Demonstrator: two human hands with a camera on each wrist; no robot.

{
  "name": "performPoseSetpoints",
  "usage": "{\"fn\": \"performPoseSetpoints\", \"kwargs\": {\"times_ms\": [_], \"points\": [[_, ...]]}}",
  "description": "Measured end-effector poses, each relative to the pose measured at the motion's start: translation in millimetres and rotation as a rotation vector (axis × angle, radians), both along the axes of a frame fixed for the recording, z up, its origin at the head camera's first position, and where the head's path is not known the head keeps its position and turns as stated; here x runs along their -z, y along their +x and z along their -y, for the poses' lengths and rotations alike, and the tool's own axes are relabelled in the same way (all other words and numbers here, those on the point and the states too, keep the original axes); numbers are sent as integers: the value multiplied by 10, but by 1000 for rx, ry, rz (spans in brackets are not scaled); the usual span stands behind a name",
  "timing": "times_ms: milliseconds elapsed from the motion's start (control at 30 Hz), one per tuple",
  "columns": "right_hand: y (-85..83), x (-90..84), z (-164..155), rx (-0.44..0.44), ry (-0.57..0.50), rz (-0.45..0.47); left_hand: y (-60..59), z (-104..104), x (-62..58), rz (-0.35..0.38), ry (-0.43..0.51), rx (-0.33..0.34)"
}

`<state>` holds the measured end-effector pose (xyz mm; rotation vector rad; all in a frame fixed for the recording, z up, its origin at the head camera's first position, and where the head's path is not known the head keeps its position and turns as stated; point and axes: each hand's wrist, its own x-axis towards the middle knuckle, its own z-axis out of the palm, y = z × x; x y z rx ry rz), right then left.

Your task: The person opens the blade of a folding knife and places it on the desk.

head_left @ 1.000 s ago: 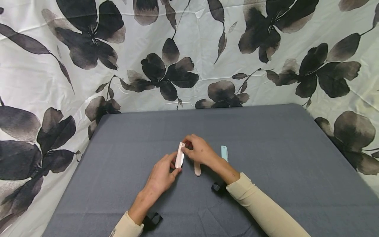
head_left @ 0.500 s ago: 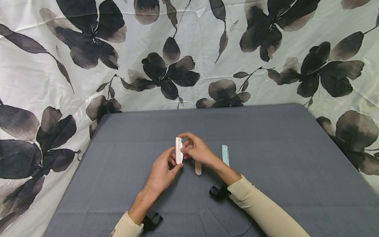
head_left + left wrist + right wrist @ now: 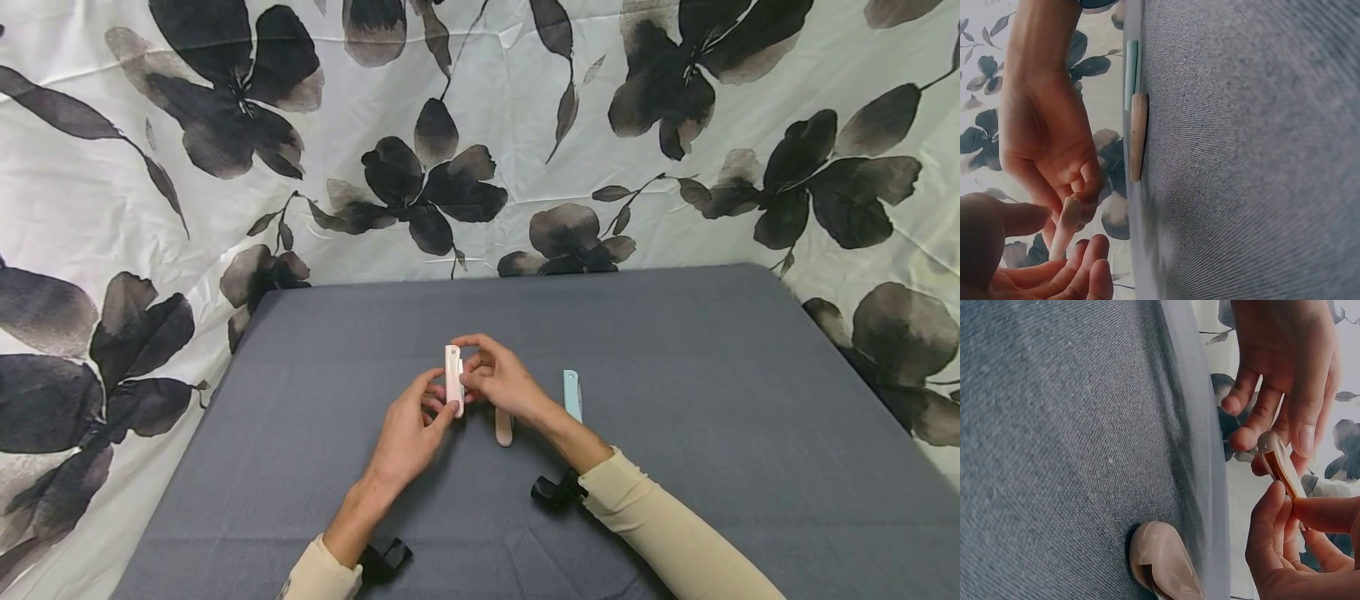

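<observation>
A pale pink folding razor (image 3: 454,382) stands nearly upright above the table, with a small pivot hole near its top. My right hand (image 3: 501,382) pinches it from the right between thumb and fingers. In the right wrist view the razor (image 3: 1284,467) shows a dark slot along its side. My left hand (image 3: 411,429) is around the lower end, fingers relaxed, its thumb overlapping the razor in the head view. From the left wrist, the razor (image 3: 1066,226) lies between that hand's spread thumb and fingers. A beige folding razor (image 3: 504,428) lies on the table, partly hidden by my right hand.
A light teal folding razor (image 3: 572,394) lies to the right, its lower part behind my right forearm. The grey cloth-covered table (image 3: 360,333) ends at a white curtain with dark flowers (image 3: 525,183). Black wrist mounts (image 3: 555,492) hang beneath my wrists.
The pink razor has risen slightly and turned from a tilt to nearly upright. My left thumb has moved from its bottom end a little higher. The beige and teal razors stay put.
</observation>
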<state>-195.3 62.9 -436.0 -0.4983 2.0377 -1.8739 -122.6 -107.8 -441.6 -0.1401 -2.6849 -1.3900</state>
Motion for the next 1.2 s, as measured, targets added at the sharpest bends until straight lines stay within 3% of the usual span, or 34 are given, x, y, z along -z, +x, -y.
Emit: {"fn": "performPoseSetpoints", "kwargs": {"times_ms": [300,667,1200], "points": [[36,14,36,-22,-21,-28,-28,20,5,10,139,-27],[76,44,69,-52,-29,-71,-23,52,24,79,373,12],[59,40,-5,-65,40,-137,-33,81,19,98,365,-2]]}}
